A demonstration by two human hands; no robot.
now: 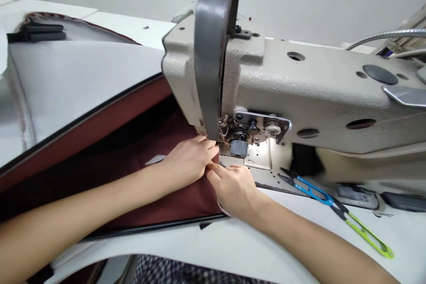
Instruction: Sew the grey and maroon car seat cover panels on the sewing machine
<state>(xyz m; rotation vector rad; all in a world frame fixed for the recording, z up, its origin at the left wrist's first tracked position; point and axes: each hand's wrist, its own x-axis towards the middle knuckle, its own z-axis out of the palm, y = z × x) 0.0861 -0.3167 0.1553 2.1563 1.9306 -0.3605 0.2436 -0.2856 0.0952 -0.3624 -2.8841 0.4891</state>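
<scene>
My left hand (189, 162) rests on dark red fabric (159, 195) just left of the needle area of a beige sewing machine (299, 97), its fingers pressed together on the cloth edge. Next to it my right hand (234, 188) lies with fingers curled, pinching the same fabric edge in front of the presser foot (238, 146). The two hands touch at the fingertips. The red fabric has a black piped edge (159, 226) and a white backing layer (76, 84) spreading to the left. The needle itself is hidden behind the machine head.
Blue thread snips (308, 186) and green thread snips (369, 233) lie on the white table (333, 248) right of my hands. A black handle piece (41, 32) sits at the far left. A flexible metal lamp arm (386, 35) curves at the upper right.
</scene>
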